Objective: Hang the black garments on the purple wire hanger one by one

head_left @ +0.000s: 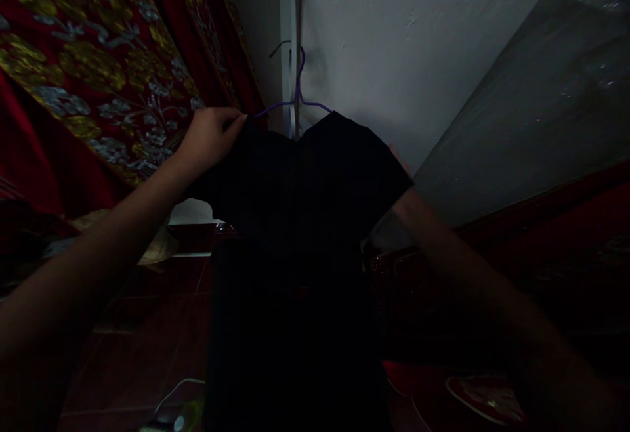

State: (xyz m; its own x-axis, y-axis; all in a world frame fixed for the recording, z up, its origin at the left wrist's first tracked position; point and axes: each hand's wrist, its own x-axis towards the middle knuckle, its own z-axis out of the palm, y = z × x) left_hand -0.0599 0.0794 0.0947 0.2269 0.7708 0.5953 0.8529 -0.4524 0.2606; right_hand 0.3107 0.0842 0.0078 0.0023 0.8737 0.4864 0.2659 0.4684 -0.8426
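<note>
A black short-sleeved shirt (295, 209) hangs in front of me on a thin purple clothes hanger (315, 104), whose hook is over a narrow pale upright edge. My left hand (211, 133) is closed on the shirt's left shoulder, thumb and fingers pinching the cloth beside the hanger's arm. At the right sleeve, my right hand (399, 158) is mostly hidden behind the black cloth. Only a bit of it shows past the sleeve's outer edge, and my wrist comes out below the hem. Its grip cannot be seen.
Red cloth with gold and silver patterns (88, 58) hangs at the left. A pale wall (374, 31) stands behind the shirt, with a shiny clear sheet (541, 90) at the right. Below are dark red floor tiles (147, 346) and a white cord (180, 385). The room is dim.
</note>
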